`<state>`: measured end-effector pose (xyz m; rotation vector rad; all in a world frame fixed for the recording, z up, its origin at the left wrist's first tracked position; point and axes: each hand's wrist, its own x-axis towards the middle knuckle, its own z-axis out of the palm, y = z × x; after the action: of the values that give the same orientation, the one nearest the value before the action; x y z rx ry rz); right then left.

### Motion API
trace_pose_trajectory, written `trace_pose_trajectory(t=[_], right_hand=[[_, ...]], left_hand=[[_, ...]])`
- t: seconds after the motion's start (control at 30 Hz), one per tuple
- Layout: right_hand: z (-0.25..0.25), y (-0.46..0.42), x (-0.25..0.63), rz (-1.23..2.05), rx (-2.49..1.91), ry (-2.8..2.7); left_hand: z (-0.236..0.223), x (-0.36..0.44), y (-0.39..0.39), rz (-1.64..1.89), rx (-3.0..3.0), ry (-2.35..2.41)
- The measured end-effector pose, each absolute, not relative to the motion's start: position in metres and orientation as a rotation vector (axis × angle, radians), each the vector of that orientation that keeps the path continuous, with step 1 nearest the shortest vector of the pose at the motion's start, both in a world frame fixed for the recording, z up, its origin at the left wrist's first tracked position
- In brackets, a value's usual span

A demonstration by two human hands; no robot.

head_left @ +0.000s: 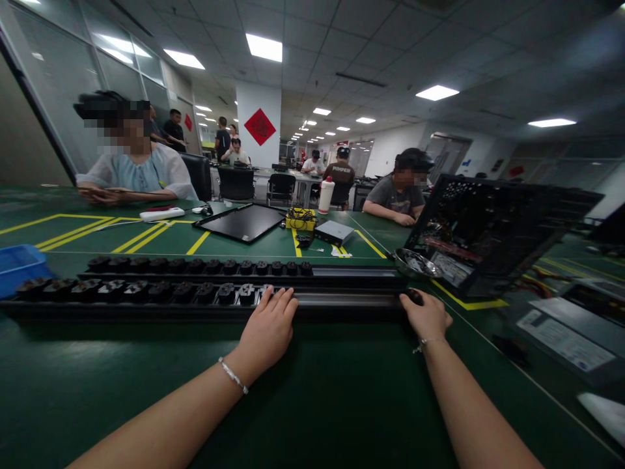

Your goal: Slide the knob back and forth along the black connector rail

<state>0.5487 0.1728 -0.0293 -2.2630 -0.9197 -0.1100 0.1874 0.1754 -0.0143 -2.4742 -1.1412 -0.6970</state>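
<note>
Head view: left hand [270, 324] on near black rail [349, 299], cannot tell if gripping; right hand [430, 317] pinches small black piece [416, 296] at rail's right end

Bright ceiling panels [264, 47], white pillar [258, 94], black chairs [237, 184]
</note>
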Motion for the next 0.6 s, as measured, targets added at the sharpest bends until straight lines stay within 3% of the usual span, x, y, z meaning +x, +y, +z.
trace_pose_trajectory(t=[0.6], right_hand=[[-0.0322, 0.1743, 0.5552, -0.133, -2.234, -0.976]], left_hand=[[-0.015, 0.187, 0.1758, -0.681, -2.479, -1.14]])
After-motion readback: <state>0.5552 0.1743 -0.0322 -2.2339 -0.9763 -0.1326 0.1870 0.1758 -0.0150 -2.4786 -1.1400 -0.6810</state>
